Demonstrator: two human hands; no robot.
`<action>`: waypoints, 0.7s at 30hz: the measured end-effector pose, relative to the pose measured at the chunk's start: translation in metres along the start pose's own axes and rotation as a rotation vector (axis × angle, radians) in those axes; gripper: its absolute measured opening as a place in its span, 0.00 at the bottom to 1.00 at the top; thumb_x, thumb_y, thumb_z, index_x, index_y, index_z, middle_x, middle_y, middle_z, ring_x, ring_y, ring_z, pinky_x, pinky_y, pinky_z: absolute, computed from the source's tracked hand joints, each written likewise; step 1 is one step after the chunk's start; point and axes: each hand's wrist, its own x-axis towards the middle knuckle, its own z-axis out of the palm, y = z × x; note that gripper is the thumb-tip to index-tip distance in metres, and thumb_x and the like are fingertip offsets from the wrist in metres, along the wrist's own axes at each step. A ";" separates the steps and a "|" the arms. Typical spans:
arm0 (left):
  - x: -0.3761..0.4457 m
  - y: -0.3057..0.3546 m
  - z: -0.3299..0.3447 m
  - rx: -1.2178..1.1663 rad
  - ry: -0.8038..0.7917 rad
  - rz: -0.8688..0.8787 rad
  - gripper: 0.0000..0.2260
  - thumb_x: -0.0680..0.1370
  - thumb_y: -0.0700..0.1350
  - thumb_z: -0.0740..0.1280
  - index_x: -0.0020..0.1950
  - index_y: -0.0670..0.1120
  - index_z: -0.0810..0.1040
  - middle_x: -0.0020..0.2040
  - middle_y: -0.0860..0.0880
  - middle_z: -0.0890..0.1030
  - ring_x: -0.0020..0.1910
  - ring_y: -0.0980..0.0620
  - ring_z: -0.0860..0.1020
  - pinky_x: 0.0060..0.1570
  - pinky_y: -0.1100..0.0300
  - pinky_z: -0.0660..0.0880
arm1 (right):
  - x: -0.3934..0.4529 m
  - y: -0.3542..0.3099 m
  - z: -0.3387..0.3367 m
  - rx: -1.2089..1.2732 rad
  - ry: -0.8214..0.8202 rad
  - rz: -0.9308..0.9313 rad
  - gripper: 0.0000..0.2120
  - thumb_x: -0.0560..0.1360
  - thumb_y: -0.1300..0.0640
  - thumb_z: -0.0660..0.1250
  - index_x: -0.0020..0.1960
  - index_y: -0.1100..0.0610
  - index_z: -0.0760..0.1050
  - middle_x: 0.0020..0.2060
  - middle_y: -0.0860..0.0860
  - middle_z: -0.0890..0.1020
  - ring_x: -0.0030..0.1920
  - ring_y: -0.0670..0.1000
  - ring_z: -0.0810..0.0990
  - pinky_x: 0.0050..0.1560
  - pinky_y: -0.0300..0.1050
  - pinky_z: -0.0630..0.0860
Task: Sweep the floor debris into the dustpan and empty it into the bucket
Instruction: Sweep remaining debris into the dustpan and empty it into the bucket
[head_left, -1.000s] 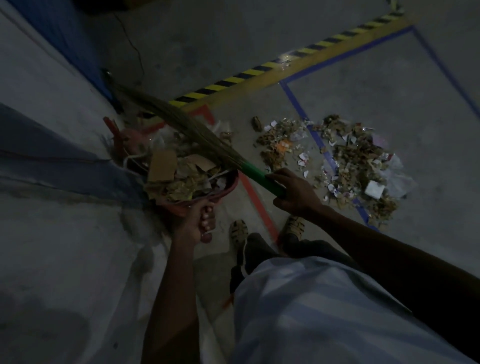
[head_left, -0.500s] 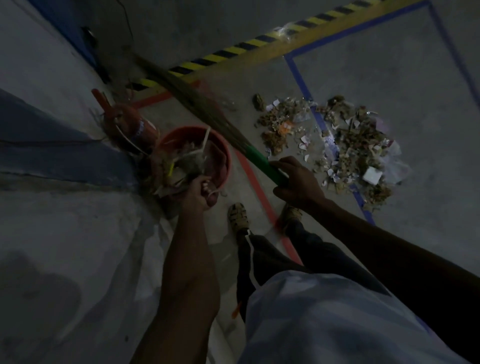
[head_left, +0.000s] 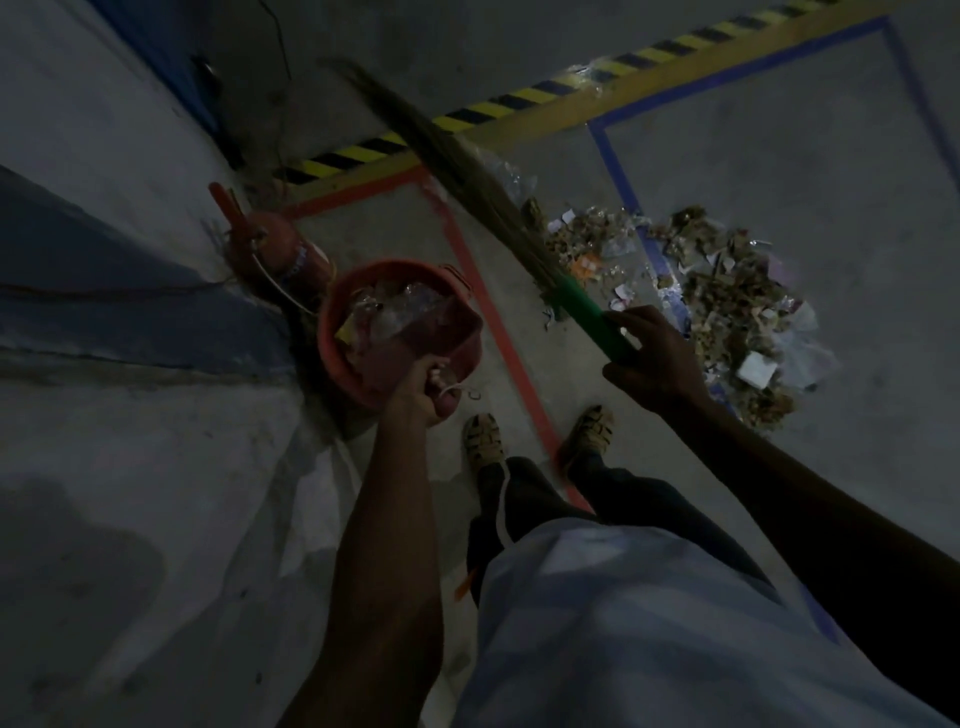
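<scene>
The bucket (head_left: 340, 338) is sitting against the wall edge, with open floor (head_left: 779, 171) lying beyond the debris (head_left: 727, 301). Since a moment ago, the dustpan (head_left: 415, 343) is tipping steeper over the bucket, the left hand (head_left: 421, 387) gripping its handle. The right hand (head_left: 654, 358) is gripping the broom (head_left: 498, 208), whose long axis is running diagonally, bristles pointing up-left.

no readable text, labels or numbers

You're on a dim industrial floor, a warehouse or workshop: bare concrete (head_left: 753, 171), hazard tape (head_left: 519, 101) beyond your fingers, blue tape (head_left: 621, 184) and red tape (head_left: 498, 332) marking bays.
</scene>
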 end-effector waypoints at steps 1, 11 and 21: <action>-0.004 -0.003 0.000 -0.001 -0.007 -0.006 0.24 0.82 0.38 0.57 0.25 0.48 0.61 0.20 0.52 0.64 0.16 0.57 0.63 0.17 0.69 0.64 | 0.002 0.001 -0.002 -0.003 0.011 0.006 0.31 0.67 0.60 0.76 0.69 0.59 0.74 0.60 0.57 0.76 0.52 0.58 0.78 0.45 0.48 0.76; -0.038 -0.049 -0.022 -0.138 -0.007 -0.042 0.19 0.81 0.37 0.57 0.31 0.48 0.61 0.20 0.51 0.64 0.16 0.56 0.64 0.18 0.70 0.64 | -0.009 0.006 0.002 0.002 -0.062 0.074 0.30 0.69 0.60 0.76 0.70 0.58 0.74 0.62 0.58 0.75 0.55 0.58 0.76 0.52 0.51 0.75; -0.088 -0.151 -0.077 -0.334 -0.020 0.199 0.15 0.81 0.37 0.58 0.36 0.49 0.61 0.22 0.52 0.65 0.19 0.57 0.65 0.19 0.67 0.65 | -0.053 0.026 0.006 0.238 -0.297 0.115 0.25 0.74 0.62 0.73 0.70 0.57 0.73 0.51 0.58 0.81 0.28 0.51 0.82 0.26 0.50 0.79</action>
